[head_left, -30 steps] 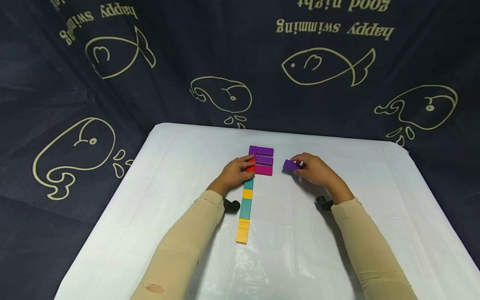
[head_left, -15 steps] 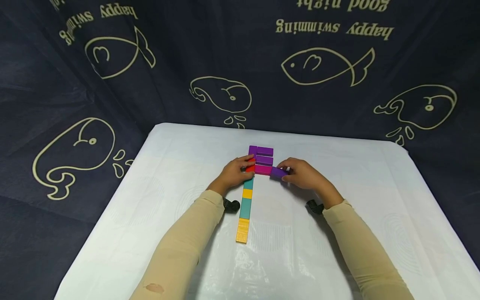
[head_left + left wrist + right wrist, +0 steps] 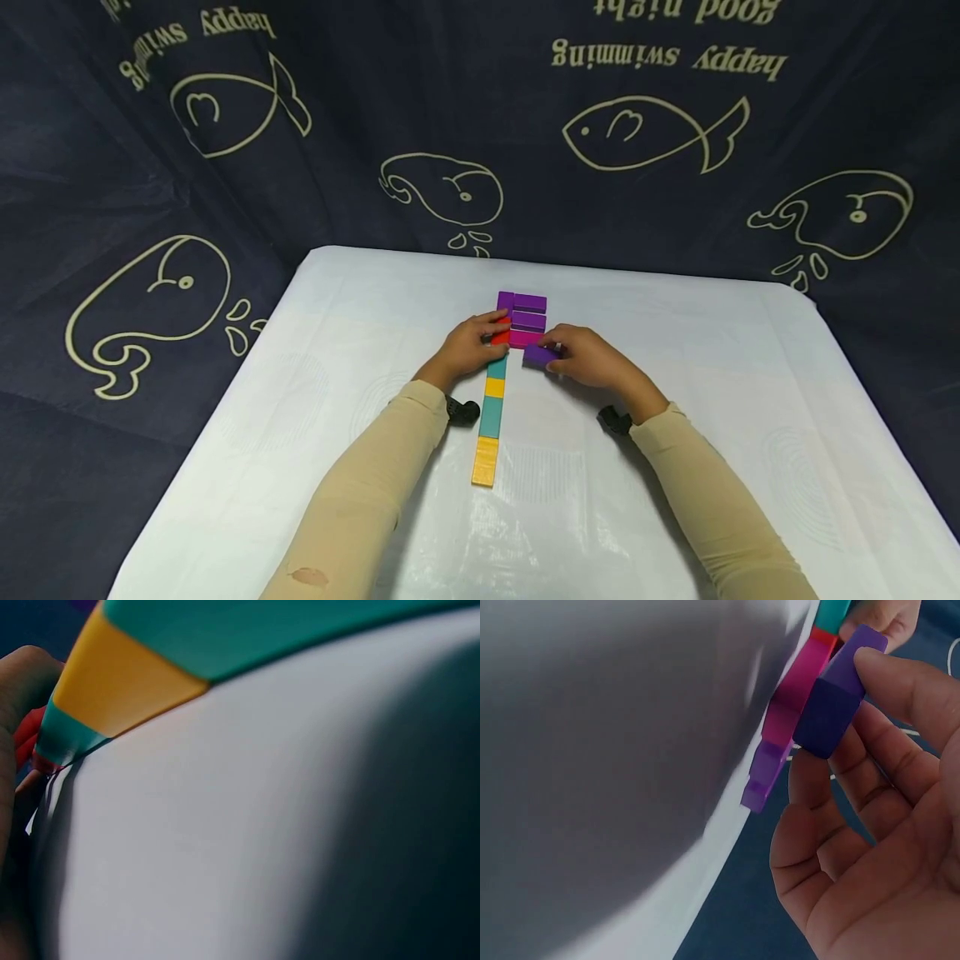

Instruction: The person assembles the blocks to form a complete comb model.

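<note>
My right hand [image 3: 588,357] pinches a purple block [image 3: 538,357] between thumb and fingers, just below the magenta block [image 3: 525,339]. In the right wrist view this purple block [image 3: 832,697] is tilted and overlaps the magenta one [image 3: 804,679]. My left hand [image 3: 468,343] rests at the red block [image 3: 501,336], fingers stretched across it and thumb at its near end. Two purple blocks [image 3: 530,320] lie parallel beyond the magenta one. The left wrist view catches part of the left hand [image 3: 19,690] beside the row's teal [image 3: 67,739] and yellow [image 3: 124,671] blocks.
Toward me from the red block runs a straight line of teal [image 3: 491,415] and yellow blocks, ending in an orange-yellow block [image 3: 485,461]. Another purple block [image 3: 506,302] tops the line. A white cover [image 3: 337,333] spans the table; a dark printed curtain [image 3: 525,208] hangs behind.
My right hand has carried the purple block left and toward me, from right of the group to just below the magenta block. The left hand stays in place.
</note>
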